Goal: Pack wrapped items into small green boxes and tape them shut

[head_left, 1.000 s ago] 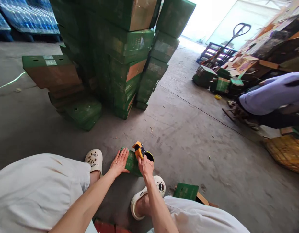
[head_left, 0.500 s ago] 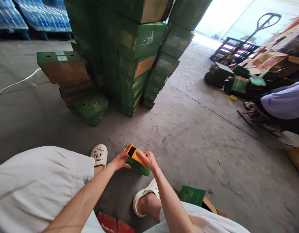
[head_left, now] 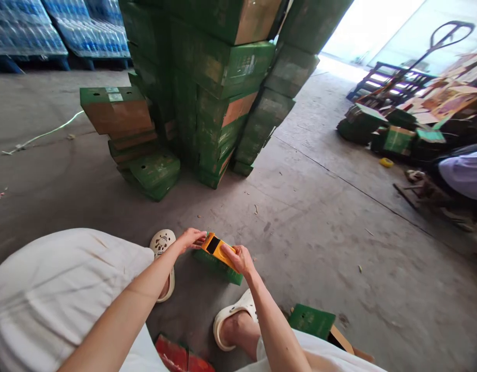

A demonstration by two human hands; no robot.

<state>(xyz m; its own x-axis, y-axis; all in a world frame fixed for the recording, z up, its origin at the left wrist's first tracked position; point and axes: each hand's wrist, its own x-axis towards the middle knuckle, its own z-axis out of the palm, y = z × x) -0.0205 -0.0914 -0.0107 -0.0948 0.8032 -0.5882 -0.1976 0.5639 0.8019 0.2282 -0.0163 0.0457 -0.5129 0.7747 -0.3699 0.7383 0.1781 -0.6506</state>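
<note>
In the head view, my right hand (head_left: 242, 259) is closed around what looks like an orange-yellow tape dispenser (head_left: 225, 254) with a black patch near its far end. The tool lies over the top of a small green carton (head_left: 215, 266) on the floor between my feet and hides part of it. At the carton's left end, my left hand (head_left: 189, 240) reaches forward with fingers stretched out. Its fingertips are close to the tool's front end; whether they touch it or the carton, I cannot tell.
Tall stacks of green cartons (head_left: 222, 111) stand ahead. An opened green box (head_left: 311, 321) lies by my right leg, a red object (head_left: 180, 356) below. At right are a pallet jack (head_left: 428, 49), heaped cardboard and a person's purple garment (head_left: 465, 173). Wrapped bottles (head_left: 87, 31) sit back left.
My left hand has shifted slightly left and up, drawing back from the carton's side. My right hand still holds the dispenser over the carton. The whole view has swung slightly left.
</note>
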